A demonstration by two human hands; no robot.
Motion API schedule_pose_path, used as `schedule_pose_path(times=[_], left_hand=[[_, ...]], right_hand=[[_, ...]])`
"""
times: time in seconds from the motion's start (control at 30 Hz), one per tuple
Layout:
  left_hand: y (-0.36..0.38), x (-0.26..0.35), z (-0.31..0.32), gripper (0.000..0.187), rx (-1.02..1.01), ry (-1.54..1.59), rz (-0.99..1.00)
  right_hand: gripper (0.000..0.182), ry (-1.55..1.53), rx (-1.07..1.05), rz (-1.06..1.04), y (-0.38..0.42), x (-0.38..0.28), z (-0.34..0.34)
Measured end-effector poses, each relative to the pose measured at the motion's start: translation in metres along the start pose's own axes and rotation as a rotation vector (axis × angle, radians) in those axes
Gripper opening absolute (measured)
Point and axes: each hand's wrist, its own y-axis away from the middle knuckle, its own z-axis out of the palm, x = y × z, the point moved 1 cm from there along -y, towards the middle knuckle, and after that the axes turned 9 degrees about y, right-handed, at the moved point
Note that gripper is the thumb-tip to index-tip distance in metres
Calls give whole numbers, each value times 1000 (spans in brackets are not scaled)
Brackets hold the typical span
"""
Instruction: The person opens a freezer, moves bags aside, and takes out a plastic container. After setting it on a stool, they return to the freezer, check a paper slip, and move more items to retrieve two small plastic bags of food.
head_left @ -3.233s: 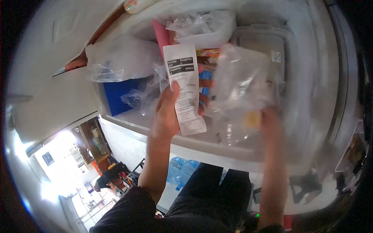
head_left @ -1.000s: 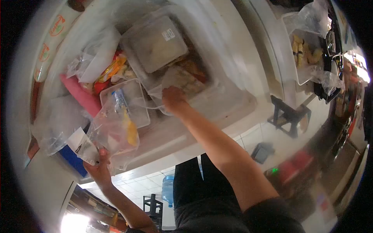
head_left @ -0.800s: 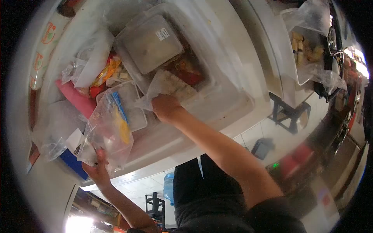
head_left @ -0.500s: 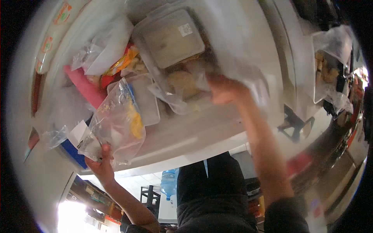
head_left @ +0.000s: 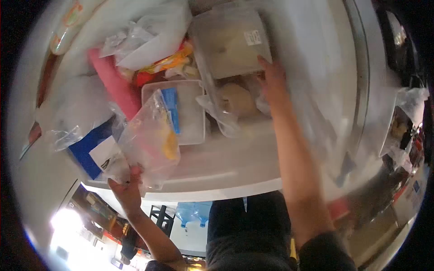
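Note:
My left hand (head_left: 126, 192) pinches the lower edge of a clear plastic bag (head_left: 149, 144) with something yellow inside, near the front rim. Motion blurs my right hand (head_left: 274, 80), which is at the lower right corner of a lidded clear plastic container (head_left: 226, 49) bearing a white label. Its fingers look spread, with the tips at the container's edge. Just below that container, a round pale beige item (head_left: 238, 99) lies in clear plastic. Between the hands sits an open translucent tub (head_left: 192, 115) with a blue strip (head_left: 171, 108) at its left side.
A pink roll-shaped bundle (head_left: 115, 83), red and orange packaging (head_left: 165, 63) and a white plastic bag (head_left: 158, 27) lie at the upper left. A blue flat piece (head_left: 90, 153) is by the left hand. The white front rim (head_left: 217, 192) runs before my body.
My right hand has moved up to the lidded container's corner. The left hand still holds the bag. The whole view has shifted, so more of the translucent tub and blue piece shows.

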Motion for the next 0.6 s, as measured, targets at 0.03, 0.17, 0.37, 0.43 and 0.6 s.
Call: schedule_pose_path(times=[0.03, 0.17, 0.37, 0.43, 0.6], left_hand=[[0, 2, 1, 44, -17, -10, -24], [-4, 0, -2, 54, -58, -20, 16], [-4, 3, -4, 57, -10, 13, -50], [-2, 1, -7, 56, 30, -4, -53], [3, -7, -21, 62, 46, -4, -98]], right_hand=[[58, -86, -50, 34, 5, -1, -3], [53, -327, -77, 144, 12, -9, -6], [54, -373, 5, 237, -1, -1, -3], [51, -419, -73, 244, -12, 15, -5], [46, -341, -125, 190, -23, 28, -10]])
